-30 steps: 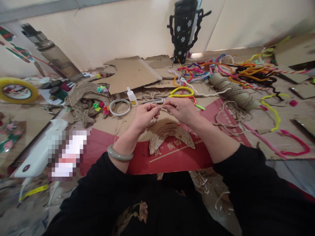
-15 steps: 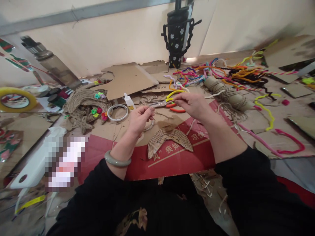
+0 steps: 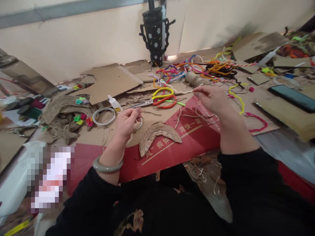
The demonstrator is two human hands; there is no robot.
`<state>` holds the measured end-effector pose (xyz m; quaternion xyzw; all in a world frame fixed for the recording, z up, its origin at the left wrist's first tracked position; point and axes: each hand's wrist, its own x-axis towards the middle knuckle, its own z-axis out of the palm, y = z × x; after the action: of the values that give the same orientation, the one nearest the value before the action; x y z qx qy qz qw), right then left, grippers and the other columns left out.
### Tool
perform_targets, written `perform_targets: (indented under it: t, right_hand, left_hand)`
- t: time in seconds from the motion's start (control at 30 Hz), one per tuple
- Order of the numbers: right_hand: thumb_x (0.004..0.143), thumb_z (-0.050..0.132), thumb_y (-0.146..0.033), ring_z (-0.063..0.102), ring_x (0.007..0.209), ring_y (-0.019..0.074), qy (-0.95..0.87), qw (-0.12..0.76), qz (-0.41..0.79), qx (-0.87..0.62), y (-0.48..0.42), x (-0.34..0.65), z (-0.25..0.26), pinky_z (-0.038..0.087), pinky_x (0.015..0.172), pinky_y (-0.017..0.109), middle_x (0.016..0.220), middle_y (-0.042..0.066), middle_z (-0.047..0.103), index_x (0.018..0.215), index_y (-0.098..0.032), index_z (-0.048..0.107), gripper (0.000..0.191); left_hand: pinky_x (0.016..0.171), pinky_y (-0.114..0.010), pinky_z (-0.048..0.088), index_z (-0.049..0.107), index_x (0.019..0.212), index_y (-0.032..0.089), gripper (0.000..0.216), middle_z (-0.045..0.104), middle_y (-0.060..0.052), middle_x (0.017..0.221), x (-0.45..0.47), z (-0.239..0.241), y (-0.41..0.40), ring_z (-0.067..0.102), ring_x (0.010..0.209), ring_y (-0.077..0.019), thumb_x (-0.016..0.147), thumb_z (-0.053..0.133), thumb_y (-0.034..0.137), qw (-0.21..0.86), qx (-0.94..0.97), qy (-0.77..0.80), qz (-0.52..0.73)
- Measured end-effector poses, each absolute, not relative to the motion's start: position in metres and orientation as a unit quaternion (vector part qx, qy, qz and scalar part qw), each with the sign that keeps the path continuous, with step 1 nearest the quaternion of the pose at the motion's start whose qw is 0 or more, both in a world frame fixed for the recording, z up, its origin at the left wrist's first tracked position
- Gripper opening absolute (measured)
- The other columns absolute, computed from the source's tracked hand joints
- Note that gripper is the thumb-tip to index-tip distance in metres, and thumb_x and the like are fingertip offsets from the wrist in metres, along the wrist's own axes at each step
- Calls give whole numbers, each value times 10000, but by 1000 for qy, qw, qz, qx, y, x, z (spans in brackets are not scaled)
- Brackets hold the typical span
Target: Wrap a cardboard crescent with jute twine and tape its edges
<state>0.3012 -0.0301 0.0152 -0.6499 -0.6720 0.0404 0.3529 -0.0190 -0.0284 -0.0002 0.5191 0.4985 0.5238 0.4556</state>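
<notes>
My left hand (image 3: 129, 120) is closed in a pinch above the cardboard, left of the arch; whatever sits between its fingertips is too small to name. My right hand (image 3: 209, 100) is also pinched, right of the scissors (image 3: 147, 102), its hold hidden. A pale cord (image 3: 182, 92) runs up to its fingertips, though I cannot tell whether it is gripped. Loose thin twine (image 3: 200, 113) lies below that hand. Between my forearms rests an arch of coiled twine on cardboard (image 3: 159, 132). The scissors have yellow and orange handles.
A red-and-brown cardboard sheet (image 3: 169, 157) covers the work area. A small glue bottle (image 3: 114, 103), a pale ring (image 3: 104, 116) and a flower-trimmed twine piece (image 3: 64, 105) lie left. Behind are colourful pipe cleaners (image 3: 211, 68), a twine spool (image 3: 194, 79) and a black tumbler (image 3: 155, 36). A phone (image 3: 292, 96) lies right.
My view has swung to the right, so a phone now shows. My right hand has moved right, away from the scissors, and my hands are farther apart. Both stay pinched.
</notes>
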Motion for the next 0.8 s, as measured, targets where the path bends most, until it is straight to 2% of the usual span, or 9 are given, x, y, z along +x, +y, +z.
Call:
perform_targets:
  t: [0.1,0.23,0.3,0.37,0.4,0.5,0.6,0.7,0.8]
  right_hand:
    - [841,554,-252,679,851,239,-736,267,27,-621,-59,318,10,525,802,381,930,107,766,924,-190,757,228]
    - [900,527,-280,595,1149,284,-831,179,-31,-526,-75,319,-5,443,1027,442,1154,154,702,936,-169,750,252]
    - [906,522,-250,539,1236,332,-826,136,-67,-544,-76,309,-12,444,1017,480,1169,155,694,915,-158,751,247]
    - [904,504,-186,530,1265,343,-817,146,-75,-552,-75,293,-17,450,1004,498,1103,142,721,847,-160,739,244]
    - [912,505,-194,528,1275,333,-823,165,-73,-538,-74,284,-18,443,1016,493,1132,137,717,878,-161,734,233]
    - [923,488,-191,553,1252,287,-811,270,-88,-511,-71,257,-16,444,1017,439,1159,105,714,912,-172,714,227]
    - [951,458,-207,639,1089,241,-803,324,-75,-494,-64,228,-9,444,979,390,1005,82,750,941,-164,696,242]
    - [963,462,-207,665,889,207,-820,295,-53,-488,-55,200,0,431,915,363,908,66,753,928,-157,694,240]
    - [954,496,-217,640,892,225,-842,257,-59,-471,-50,174,9,413,854,358,918,81,744,959,-147,692,208]
  left_hand:
    - [460,-188,404,698,650,155,260,633,-13,544,-19,-1,-29,532,470,-77,703,751,404,445,534,494,522]
    - [470,-183,408,711,667,153,208,632,-10,545,-20,-3,-30,528,472,-73,728,719,352,433,557,489,513]
    - [473,-183,408,716,670,156,186,635,-12,549,-21,-4,-30,534,477,-74,739,704,329,425,569,487,509]
    - [464,-183,398,708,642,158,173,625,-13,531,-22,-4,-29,532,471,-76,739,695,301,416,566,494,512]
    - [457,-185,394,705,632,160,166,623,-14,524,-22,-3,-29,527,465,-77,737,692,288,412,561,500,516]
    - [444,-190,385,693,612,164,163,622,-17,516,-22,-2,-30,513,452,-80,731,692,275,403,549,515,520]
    - [450,-191,397,692,624,163,168,628,-20,526,-20,0,-33,521,460,-84,718,703,302,409,557,513,509]
    - [471,-201,427,713,705,163,157,654,-19,574,-19,0,-36,553,491,-96,693,718,319,424,580,501,483]
    - [497,-214,452,735,869,174,227,682,-11,625,-18,-1,-37,588,525,-110,673,731,288,443,603,481,458]
